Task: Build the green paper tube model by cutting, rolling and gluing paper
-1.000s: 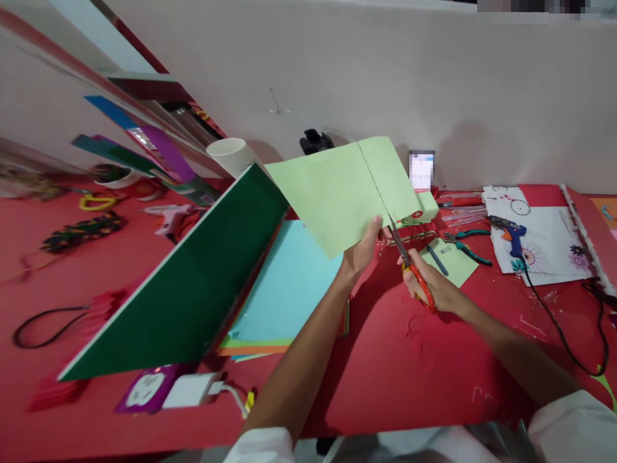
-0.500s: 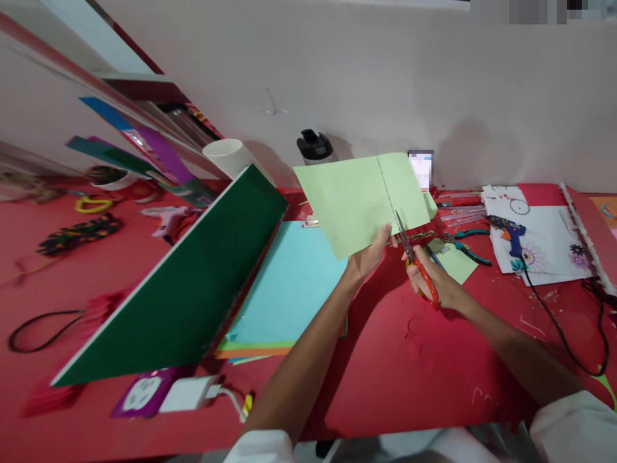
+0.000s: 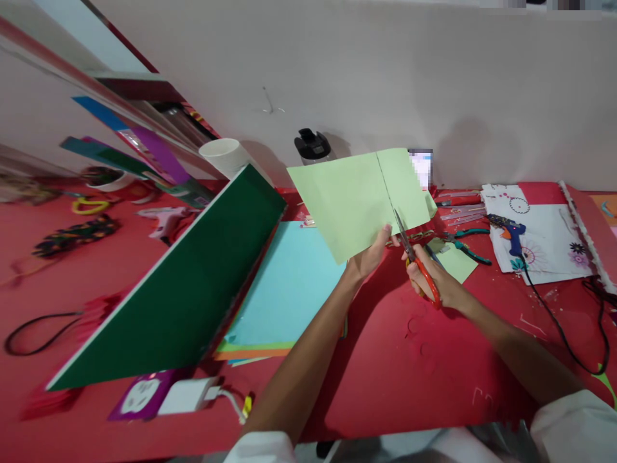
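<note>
A light green sheet of paper (image 3: 347,193) with a dark line drawn across it is held up above the table. My left hand (image 3: 371,254) grips its lower edge, thumb on top and fingers underneath. In my right hand (image 3: 431,276) are scissors (image 3: 420,267) with red-orange handles. Their blades point up and away, at the paper's near edge along the drawn line. Part of the lower blade is hidden by the sheet.
A green board (image 3: 193,289) leans at the left beside stacked coloured paper (image 3: 284,289). Pliers (image 3: 470,247) and a blue glue gun (image 3: 513,235) with a trailing cord lie at the right. A black-lidded bottle (image 3: 312,146) and a white cup (image 3: 224,154) stand by the wall.
The paper's left corner has shifted slightly left and its lower corner slightly down. The scissors stay at nearly the same spot on the line. The camera view has moved a little.
</note>
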`<state>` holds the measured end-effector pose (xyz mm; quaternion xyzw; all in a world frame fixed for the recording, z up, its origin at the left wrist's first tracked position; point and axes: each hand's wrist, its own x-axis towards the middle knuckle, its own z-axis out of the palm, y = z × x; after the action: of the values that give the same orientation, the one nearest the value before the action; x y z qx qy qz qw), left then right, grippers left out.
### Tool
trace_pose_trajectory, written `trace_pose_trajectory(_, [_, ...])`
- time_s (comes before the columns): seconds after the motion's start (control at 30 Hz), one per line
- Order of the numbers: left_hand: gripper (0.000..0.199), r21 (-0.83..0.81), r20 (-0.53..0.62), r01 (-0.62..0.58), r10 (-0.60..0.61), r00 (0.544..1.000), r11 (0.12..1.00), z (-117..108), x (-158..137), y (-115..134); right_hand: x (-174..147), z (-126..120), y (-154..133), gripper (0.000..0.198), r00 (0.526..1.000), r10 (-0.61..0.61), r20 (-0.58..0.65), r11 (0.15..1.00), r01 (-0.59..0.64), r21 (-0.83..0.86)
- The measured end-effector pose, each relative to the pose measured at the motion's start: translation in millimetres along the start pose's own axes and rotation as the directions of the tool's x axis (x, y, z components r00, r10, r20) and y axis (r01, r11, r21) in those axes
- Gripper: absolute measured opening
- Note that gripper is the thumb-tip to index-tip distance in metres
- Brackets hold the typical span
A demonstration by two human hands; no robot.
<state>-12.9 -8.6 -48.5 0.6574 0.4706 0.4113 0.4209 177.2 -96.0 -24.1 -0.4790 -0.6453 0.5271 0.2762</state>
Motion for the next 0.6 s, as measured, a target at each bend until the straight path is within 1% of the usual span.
trace_pose_trajectory(0.07, [0.063,-0.003,0.000,0.013,-0.013,1.000,1.000,-0.4,0.1,-2.4,-0.4,-0.5,-0.6,0.048,1.000,-0.009,0.007,1.000,0.009,-0.027])
trace_pose_trajectory(0.23, [0.061,0.022,-0.016,-0.026,0.026,1.000,0.999,-1.5,-0.2,-2.9,-1.5,-0.4,-3.6,0.045,1.000,-0.006,-0.005,0.999,0.006,-0.043])
trace_pose_trajectory(0.5, [0.060,0.026,0.000,-0.041,0.042,0.999,0.999,-0.7,-0.5,2.0,-2.4,-0.3,-5.3,0.044,1.000,0.006,-0.005,1.000,-0.006,0.020])
trace_pose_trajectory(0.6, [0.060,0.010,0.007,-0.024,0.024,1.000,1.000,-0.1,-0.9,2.0,-2.3,-0.2,-5.3,0.044,1.000,0.008,-0.003,1.000,-0.008,0.029])
